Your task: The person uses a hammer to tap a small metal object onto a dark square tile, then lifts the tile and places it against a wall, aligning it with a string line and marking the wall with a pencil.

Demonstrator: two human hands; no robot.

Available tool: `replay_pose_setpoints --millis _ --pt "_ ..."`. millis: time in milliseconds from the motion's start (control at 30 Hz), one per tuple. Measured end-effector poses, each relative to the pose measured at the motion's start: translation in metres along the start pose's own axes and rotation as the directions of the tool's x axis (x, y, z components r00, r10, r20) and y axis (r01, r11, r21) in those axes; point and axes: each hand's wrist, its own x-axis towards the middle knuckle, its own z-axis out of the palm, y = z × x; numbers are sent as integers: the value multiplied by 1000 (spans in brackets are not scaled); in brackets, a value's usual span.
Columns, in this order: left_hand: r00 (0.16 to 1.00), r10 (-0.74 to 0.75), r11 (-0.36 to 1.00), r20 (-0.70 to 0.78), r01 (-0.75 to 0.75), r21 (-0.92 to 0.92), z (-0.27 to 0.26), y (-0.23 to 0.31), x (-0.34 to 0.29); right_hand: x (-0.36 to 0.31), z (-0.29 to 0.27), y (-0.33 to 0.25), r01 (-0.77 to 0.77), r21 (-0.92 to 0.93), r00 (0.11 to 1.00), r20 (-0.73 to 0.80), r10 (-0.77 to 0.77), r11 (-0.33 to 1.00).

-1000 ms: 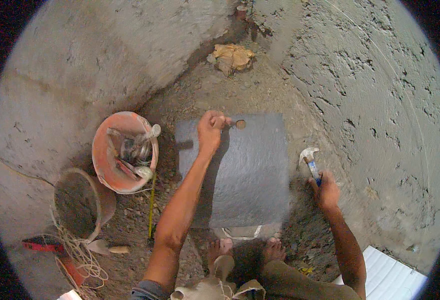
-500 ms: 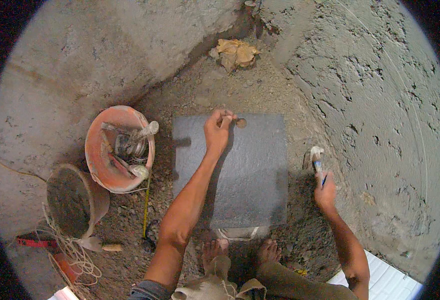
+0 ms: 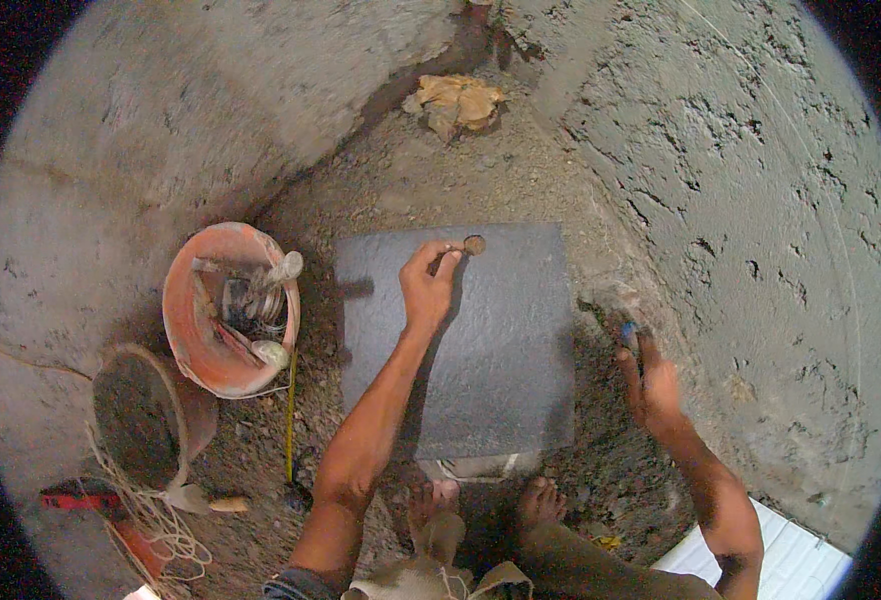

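A square dark grey tile [image 3: 501, 340] lies on the soil before my feet. My left hand [image 3: 429, 280] is over its far part, thumb and fingertips pinched together beside a small round brown spot [image 3: 475, 245]; whether that is a hole or a disc I cannot tell. What the pinch holds, if anything, is hidden. Off the tile's right side, low over the soil near the wall, my right hand [image 3: 655, 385] is blurred, its fingers around a small tool with a blue part [image 3: 629, 334] showing at the fingertips. The tool's head is out of sight.
At the left, an orange bucket [image 3: 183, 330] contains several tools, with a grey-filled bucket [image 3: 183, 400] below it. A yellow tape measure [image 3: 292, 420], tangled cord [image 3: 173, 545] and a wooden-handled trowel [image 3: 196, 498] lie nearby. Crumpled brown paper [image 3: 461, 102] sits in the wall corner.
My left hand has drawn back slightly toward me from beside the round spot. My right hand has turned, and the tool's whitish head no longer shows. The whole view has shifted a little.
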Motion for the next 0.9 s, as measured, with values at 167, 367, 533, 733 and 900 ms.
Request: replay_pose_setpoints --millis 167,367,533,733,900 --pt "994 -106 988 25 108 -107 4 12 -5 -3 14 2 101 27 987 121 -103 995" --pt "989 -145 984 10 146 -104 4 1 -5 2 34 -12 159 115 975 140 -174 981" --pt "998 -59 998 -6 59 -20 5 3 -4 9 35 -23 103 29 971 214 -107 994" --pt "996 -89 994 10 89 -65 3 -1 -3 14 35 -37 56 104 984 160 -72 993" --pt "997 -78 994 16 79 -72 3 -2 -4 15 33 -39 71 148 982 161 -95 986"
